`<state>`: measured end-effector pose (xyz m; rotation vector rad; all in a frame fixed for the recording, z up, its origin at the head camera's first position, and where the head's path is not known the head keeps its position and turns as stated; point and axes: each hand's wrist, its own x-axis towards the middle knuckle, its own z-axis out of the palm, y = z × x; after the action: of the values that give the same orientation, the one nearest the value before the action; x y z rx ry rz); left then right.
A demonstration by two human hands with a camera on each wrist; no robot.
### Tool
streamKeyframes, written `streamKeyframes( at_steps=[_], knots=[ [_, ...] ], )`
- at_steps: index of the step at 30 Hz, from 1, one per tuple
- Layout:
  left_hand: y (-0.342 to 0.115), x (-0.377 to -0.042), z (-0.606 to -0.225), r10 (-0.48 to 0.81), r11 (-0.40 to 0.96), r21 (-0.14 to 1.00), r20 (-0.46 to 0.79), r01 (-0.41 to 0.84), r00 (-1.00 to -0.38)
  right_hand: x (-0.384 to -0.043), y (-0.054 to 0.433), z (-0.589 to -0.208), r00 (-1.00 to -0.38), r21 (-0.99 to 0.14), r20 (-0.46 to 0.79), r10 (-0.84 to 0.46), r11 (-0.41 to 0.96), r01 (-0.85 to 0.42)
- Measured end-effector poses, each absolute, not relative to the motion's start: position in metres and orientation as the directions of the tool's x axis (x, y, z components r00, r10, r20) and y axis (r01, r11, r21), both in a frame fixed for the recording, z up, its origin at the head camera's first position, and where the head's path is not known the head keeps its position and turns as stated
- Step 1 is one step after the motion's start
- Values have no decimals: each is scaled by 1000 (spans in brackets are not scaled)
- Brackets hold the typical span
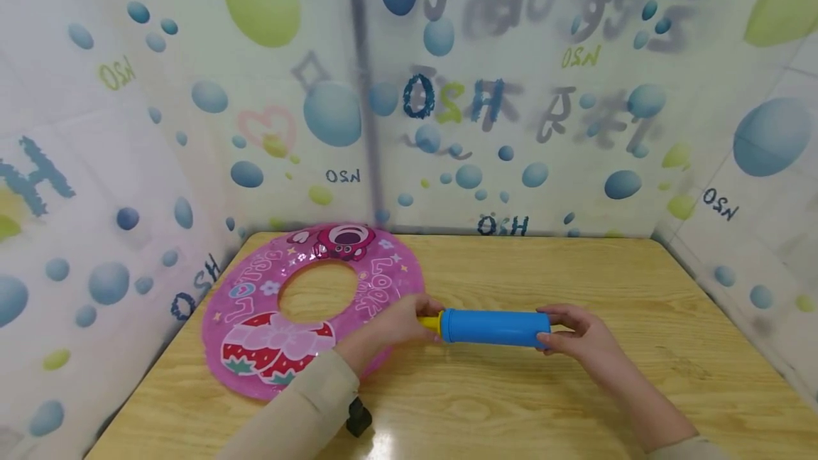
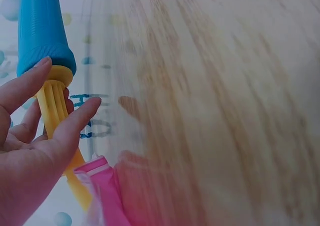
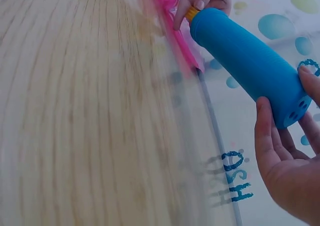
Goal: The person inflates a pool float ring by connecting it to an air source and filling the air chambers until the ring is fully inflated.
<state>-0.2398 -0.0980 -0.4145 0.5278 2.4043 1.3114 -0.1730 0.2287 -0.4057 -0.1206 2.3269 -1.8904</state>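
Observation:
A blue hand air pump point(image 1: 495, 327) with a yellow handle point(image 2: 52, 103) lies level between both hands, over the wooden table. My left hand point(image 1: 404, 319) holds the handle end, fingers and thumb around the yellow part and one fingertip at the blue collar. At the other end, my right hand point(image 1: 584, 338) grips the blue barrel between thumb and fingers. Small dark holes show in that end face in the right wrist view. A pink swim ring point(image 1: 220, 304) with strawberry and bear prints lies flat at the left, partly covered by my left forearm.
The wooden table point(image 1: 639, 389) reaches back to walls point(image 1: 549, 133) covered with bubble prints and H2O lettering. Under my left sleeve point(image 1: 307, 396) a small black block point(image 1: 359, 417) shows near the wrist.

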Motion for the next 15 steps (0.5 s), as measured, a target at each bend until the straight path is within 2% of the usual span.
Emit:
streamKeyframes(
  at_steps=[9, 15],
  knots=[
    [-97, -239, -415, 455, 506, 853, -142, 123, -879, -174, 222, -402, -987, -980, -76, -140, 195, 48],
    [-97, -240, -412, 416, 531, 839, -139, 116, -899, -175, 239, -395, -988, -978, -26, -151, 210, -7]
  ],
)
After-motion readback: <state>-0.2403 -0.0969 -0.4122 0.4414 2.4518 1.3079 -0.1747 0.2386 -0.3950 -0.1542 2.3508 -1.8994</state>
